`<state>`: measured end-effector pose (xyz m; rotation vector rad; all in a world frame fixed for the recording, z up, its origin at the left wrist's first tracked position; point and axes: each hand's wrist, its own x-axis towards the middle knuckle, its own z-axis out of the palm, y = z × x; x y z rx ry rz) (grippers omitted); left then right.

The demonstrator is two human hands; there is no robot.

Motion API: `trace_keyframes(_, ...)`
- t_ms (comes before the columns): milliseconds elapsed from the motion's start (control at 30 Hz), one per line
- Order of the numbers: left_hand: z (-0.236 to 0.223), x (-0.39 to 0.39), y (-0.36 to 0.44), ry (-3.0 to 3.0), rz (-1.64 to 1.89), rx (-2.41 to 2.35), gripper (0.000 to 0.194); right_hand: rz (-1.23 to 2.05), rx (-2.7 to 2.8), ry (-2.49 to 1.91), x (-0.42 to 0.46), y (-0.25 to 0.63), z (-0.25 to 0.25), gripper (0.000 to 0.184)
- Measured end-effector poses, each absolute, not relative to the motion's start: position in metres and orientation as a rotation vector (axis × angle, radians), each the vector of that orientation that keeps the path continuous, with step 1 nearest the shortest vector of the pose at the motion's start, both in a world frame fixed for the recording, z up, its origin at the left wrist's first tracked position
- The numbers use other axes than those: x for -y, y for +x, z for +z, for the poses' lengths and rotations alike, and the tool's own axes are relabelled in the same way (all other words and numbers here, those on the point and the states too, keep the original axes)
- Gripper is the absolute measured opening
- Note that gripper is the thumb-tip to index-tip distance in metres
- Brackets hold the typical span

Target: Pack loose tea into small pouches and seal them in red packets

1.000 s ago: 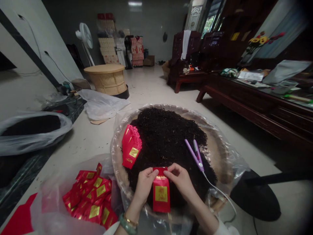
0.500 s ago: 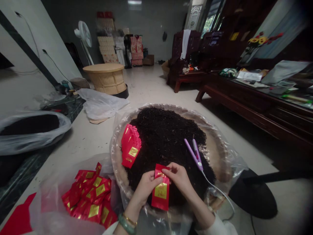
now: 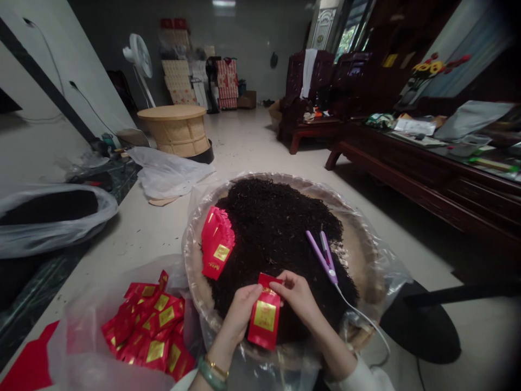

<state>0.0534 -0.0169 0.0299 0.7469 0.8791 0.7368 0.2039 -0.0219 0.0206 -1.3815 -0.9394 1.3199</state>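
Bottom swung leftward, red packet [image 3: 264,317] hangs pinched between left grip [image 3: 241,307] and right grip [image 3: 298,295]

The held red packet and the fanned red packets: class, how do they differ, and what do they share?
The held packet is single; the fanned packets overlap in a bunch. The left hand and right hand grip the held packet, while the fanned packets lie untouched at the left side of the round basket. Both are red and show a gold panel.
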Motion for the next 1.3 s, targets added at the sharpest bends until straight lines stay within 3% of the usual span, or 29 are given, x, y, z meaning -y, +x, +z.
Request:
trace_keyframes(400, 0.007, 0.020, 0.062, 0.589, 0.740, -0.991, 0.062, 1.094, 1.224, -1.477, 0.018, 0.218, 0.019, 0.039)
trace_keyframes(533, 0.012, 0.019, 0.059, 0.522, 0.726, -1.008, 0.064, 0.735, 1.263, -1.572, 0.008, 0.260, 0.017, 0.037)
trace_keyframes(633, 0.011, 0.018, 0.058, 0.518, 0.744, -1.007, 0.063, 0.178, 1.396, -1.870, -0.003, 0.294, 0.010, 0.048)
trace_keyframes(733, 0.005, 0.018, 0.060, 0.523, 0.763, -1.002, 0.064, -0.007, 1.567, -2.190, -0.015, 0.316, 0.002, 0.060)
trace_keyframes(867, 0.001, 0.019, 0.060, 0.523, 0.771, -1.006, 0.065, 0.076, 1.605, -2.284, -0.028, 0.328, -0.003, 0.059)
trace_keyframes(1067, 0.004, 0.017, 0.056, 0.549, 0.759, -1.017, 0.064, 0.223, 1.671, -2.082, -0.019, 0.330, 0.021, 0.048)
trace_keyframes(1200, 0.004, 0.015, 0.058, 0.603, 0.740, -1.015, 0.063, 0.933, 1.832, -1.595, 0.006, 0.297, 0.056, 0.052)
trace_keyframes(1300, 0.005, 0.016, 0.061, 0.658, 0.731, -0.993, 0.064, 1.256, 1.884, -1.452, 0.016, 0.266, 0.074, 0.051)
